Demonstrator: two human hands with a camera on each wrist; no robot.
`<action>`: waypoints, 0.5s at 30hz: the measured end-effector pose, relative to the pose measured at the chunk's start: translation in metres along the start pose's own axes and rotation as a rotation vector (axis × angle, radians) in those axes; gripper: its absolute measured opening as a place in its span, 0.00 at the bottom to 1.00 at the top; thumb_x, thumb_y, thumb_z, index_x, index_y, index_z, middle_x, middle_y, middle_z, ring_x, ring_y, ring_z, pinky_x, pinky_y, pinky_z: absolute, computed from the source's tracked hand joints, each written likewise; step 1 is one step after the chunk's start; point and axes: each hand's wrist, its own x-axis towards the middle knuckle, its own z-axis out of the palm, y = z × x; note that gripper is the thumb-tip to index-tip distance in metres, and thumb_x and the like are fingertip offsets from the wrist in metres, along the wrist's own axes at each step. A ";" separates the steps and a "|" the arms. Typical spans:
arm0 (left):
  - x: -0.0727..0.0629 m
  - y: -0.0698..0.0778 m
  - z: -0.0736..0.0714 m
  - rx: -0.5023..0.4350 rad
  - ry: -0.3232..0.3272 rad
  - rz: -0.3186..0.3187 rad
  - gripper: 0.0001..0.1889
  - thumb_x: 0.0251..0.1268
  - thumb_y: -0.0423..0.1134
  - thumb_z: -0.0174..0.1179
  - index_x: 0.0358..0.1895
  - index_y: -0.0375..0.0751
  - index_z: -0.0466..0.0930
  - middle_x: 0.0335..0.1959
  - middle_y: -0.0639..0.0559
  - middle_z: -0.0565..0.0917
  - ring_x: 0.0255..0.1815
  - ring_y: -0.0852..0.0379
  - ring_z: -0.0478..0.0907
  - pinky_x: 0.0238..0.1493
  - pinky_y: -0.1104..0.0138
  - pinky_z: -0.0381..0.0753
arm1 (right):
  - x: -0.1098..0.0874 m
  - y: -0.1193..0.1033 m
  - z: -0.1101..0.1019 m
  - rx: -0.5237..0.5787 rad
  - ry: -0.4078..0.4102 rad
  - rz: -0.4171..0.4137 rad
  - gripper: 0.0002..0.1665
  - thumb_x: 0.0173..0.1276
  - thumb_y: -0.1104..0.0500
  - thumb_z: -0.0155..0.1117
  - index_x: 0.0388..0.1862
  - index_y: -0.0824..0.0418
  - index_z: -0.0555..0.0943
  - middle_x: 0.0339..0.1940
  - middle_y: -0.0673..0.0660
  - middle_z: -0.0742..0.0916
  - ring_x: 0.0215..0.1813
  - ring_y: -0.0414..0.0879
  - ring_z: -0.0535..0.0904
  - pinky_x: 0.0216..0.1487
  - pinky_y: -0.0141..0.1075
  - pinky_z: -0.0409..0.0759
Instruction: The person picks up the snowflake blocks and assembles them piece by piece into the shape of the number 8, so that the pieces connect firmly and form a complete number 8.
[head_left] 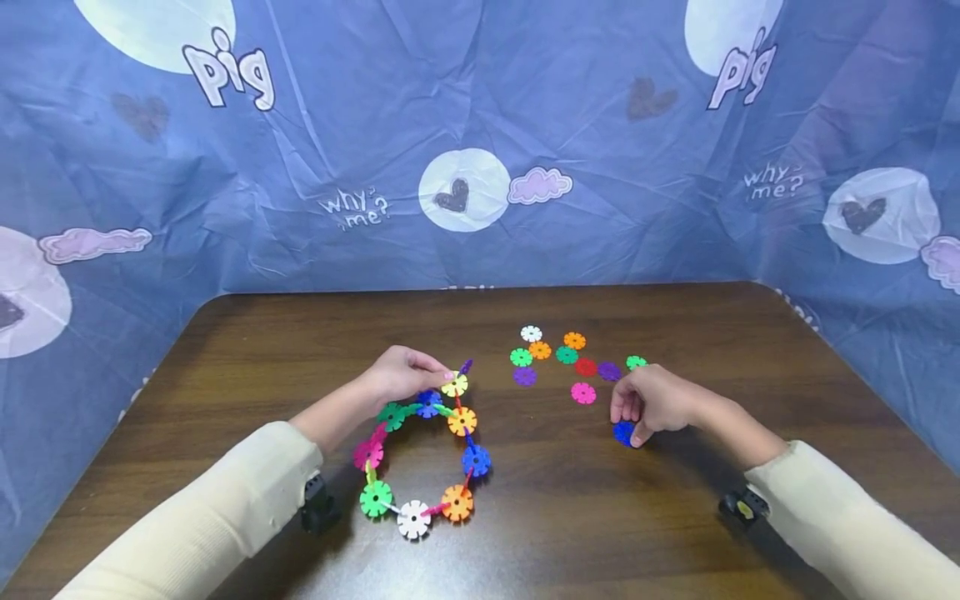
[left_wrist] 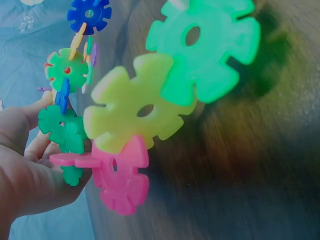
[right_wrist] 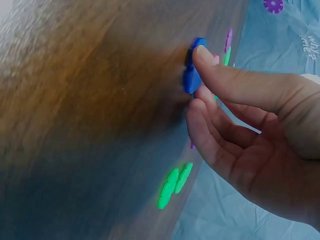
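Observation:
At the left of the table, a ring of interlocked notched plastic discs (head_left: 377, 499) lies in many colours. My left hand (head_left: 401, 375) pinches a pale yellow disc (head_left: 454, 384) at the ring's upper right, and a purple disc (head_left: 467, 367) juts from it. In the left wrist view, green, yellow and pink linked discs (left_wrist: 122, 175) pass in front of that hand. Over at the right, my right hand (head_left: 660, 400) pinches a blue disc (head_left: 623, 433) between thumb and fingers. The right wrist view shows this blue disc (right_wrist: 190, 80) edge-on under the thumb.
Loose discs lie in a scatter beyond and between the hands, among them a white disc (head_left: 531, 333), a pink disc (head_left: 583, 393) and a red disc (head_left: 586, 367). A green disc (head_left: 636, 362) is just beyond the right hand. Behind the brown table (head_left: 337, 325) hangs a blue printed cloth (head_left: 600, 242).

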 end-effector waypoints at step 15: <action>-0.002 -0.001 -0.001 -0.003 0.001 -0.014 0.13 0.61 0.43 0.65 0.41 0.36 0.86 0.38 0.49 0.88 0.33 0.62 0.77 0.36 0.72 0.75 | 0.027 0.000 0.001 0.401 -0.050 -0.019 0.13 0.51 0.68 0.74 0.35 0.73 0.83 0.26 0.57 0.88 0.26 0.40 0.82 0.32 0.34 0.84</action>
